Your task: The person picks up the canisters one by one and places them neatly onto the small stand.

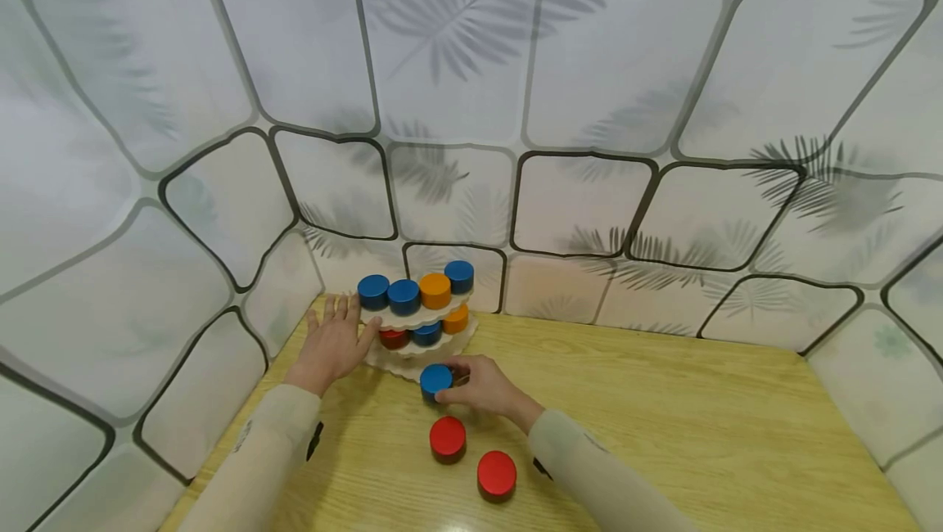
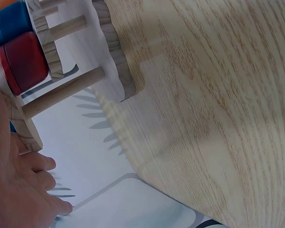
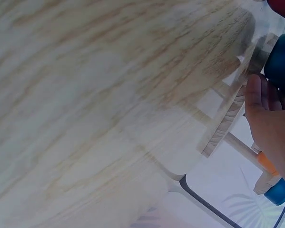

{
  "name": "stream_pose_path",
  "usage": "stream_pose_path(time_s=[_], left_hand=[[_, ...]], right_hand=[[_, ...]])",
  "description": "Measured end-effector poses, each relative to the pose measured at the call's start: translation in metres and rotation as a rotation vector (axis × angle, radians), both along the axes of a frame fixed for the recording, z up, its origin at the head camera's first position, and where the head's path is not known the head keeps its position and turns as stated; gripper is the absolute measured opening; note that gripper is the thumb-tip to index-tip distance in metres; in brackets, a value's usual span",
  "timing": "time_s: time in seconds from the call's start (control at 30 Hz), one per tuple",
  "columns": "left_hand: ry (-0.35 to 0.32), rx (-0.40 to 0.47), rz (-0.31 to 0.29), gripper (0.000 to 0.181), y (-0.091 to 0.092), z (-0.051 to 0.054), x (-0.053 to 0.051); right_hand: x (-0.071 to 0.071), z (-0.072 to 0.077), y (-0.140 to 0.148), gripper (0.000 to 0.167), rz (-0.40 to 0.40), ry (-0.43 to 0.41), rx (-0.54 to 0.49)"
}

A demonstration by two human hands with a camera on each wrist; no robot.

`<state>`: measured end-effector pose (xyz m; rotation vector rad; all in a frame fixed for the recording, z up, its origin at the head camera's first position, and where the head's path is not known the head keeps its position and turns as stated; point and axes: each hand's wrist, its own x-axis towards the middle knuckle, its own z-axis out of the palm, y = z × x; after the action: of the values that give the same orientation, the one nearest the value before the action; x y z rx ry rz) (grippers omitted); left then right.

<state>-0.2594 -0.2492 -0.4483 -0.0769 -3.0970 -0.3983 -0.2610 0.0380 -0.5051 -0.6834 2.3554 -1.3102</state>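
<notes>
My right hand (image 1: 486,389) pinches a short blue round tin (image 1: 436,383) at the front edge of the bottom tier of a wooden tiered stand (image 1: 403,364). In the right wrist view, the fingers lie against the blue tin (image 3: 281,66); whether it rests on the tier cannot be told. My left hand (image 1: 331,348) is at the left side of the stand with fingers extended, and touches the top tier's edge near the tins. Blue tins (image 1: 403,296) and an orange tin (image 1: 435,290) sit on top. The middle tier carries a red tin (image 1: 394,339), a blue one and an orange one.
Two red tins (image 1: 448,439) (image 1: 497,475) stand on the wood-grain table (image 1: 663,426) in front of the stand. Patterned wall panels (image 1: 589,205) rise behind the table and at its left and right sides. The stand is close to the back left corner.
</notes>
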Motion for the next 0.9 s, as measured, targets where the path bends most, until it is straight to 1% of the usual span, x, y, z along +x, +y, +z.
stream_pose_path(time_s=[0.2, 0.4, 0.57, 0.8, 0.9], left_hand=[[0.001, -0.003, 0.000, 0.081, 0.000, 0.000, -0.001], [-0.002, -0.003, -0.001, 0.081, 0.000, 0.001, 0.000], [-0.001, 0.002, 0.001, 0.081, 0.000, 0.000, 0.000], [0.009, 0.006, -0.001, 0.082, -0.001, -0.002, -0.001], [0.013, 0.010, 0.000, 0.081, -0.001, -0.002, -0.001]], right_hand=[[-0.005, -0.002, -0.005, 0.056, -0.030, 0.009, -0.006], [-0.009, -0.005, -0.009, 0.053, -0.026, 0.050, -0.022], [-0.011, -0.008, -0.010, 0.052, -0.042, 0.062, -0.032], [-0.010, -0.008, -0.014, 0.060, -0.092, 0.052, -0.010], [-0.009, -0.007, -0.015, 0.061, -0.096, 0.037, -0.028]])
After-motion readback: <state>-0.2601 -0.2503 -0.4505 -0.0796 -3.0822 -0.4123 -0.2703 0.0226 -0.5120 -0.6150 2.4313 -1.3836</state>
